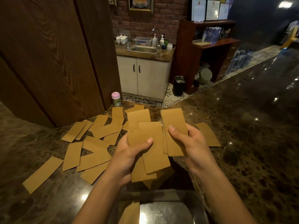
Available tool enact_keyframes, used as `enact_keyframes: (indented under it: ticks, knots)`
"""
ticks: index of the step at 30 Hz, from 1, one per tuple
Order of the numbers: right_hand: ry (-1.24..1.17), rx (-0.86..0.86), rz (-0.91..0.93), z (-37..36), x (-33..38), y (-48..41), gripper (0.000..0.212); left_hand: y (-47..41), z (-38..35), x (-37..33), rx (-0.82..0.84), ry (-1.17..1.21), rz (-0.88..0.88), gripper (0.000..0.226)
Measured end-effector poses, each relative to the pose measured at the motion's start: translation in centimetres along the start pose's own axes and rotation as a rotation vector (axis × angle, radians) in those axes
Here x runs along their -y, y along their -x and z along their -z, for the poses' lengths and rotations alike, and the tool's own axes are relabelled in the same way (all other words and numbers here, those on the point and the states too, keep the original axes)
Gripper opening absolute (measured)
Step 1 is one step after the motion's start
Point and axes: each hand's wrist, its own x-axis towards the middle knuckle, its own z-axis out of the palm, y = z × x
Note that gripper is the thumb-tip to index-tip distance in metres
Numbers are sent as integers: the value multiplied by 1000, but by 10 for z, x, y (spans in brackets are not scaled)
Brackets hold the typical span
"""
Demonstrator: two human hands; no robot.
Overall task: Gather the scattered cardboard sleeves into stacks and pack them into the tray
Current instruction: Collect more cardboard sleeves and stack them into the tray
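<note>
Two bare hands meet above the dark marbled stone counter (242, 126), each closed on flat tan cardboard sleeves. We see our left hand (129, 152) gripping an uneven fan of sleeves (150, 143), thumb pressed across the top card and fingers curled beneath; the cards splay out at different angles, their lower ends hanging towards us. Our right hand (192, 141) pinches a smaller bunch of sleeves (174, 122) between thumb and fingers, its edge just beside the left fan. Beyond and to the left of the left hand lie many loose sleeves (90, 151), overlapping and pointing every way, the nearest reaching almost under the wrist; one long sleeve (42, 174) lies apart at the far left. A single sleeve (207, 135) rests just right of the right hand. Right of that the counter runs bare and open. Below the forearms, close to us, sits a shiny metal tray (165, 210) with one sleeve (130, 214) in its left part. Past the scattered cards a pink-lidded green canister (116, 99) stands against the dark wooden panel (48, 62), which bounds the counter on the left.
</note>
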Motion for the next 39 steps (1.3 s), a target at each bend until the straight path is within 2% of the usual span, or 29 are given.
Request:
enact_keyframes:
  ticks: [3,5,7,9,12,15,18,20,24,27,29,32,34,36,39]
  knots:
    - [154,171,-71,6,6,-3,23,3,-6,-1,-32,-68,-13,35]
    - [203,196,-62,6,9,-7,25,3,-10,0,-43,-84,8,29]
    - [231,157,53,5,12,-11,23,4,-11,0,-44,-80,60,29]
    - [302,138,268,5,17,-11,17,4,-9,0,-7,-37,163,38]
    - [377,245,519,8,25,-5,22,3,-4,-1,29,129,295,58]
    - [518,424,620,18,29,1,40,-1,3,-1,74,273,365,60]
    - [855,616,586,22,30,5,48,0,7,-4,101,289,318,50]
    - [1020,669,561,23,29,8,50,2,6,-6,69,182,229,51]
    - [1125,692,556,24,30,14,63,3,3,-4,-6,91,141,54]
    - [1131,648,575,25,33,17,54,1,-2,-4,-83,114,114,40]
    - [1073,611,531,26,35,20,47,-3,-2,-6,-111,147,102,42]
    - [794,531,381,26,39,23,20,-6,3,-9,-157,107,64,51]
    - [589,409,321,20,43,18,9,-5,3,-10,-128,13,25,55]
    - [475,300,226,16,43,7,19,-3,1,-9,-99,-81,-7,52]
    - [408,284,37,11,41,-9,22,0,0,-8,-47,-165,-26,51]
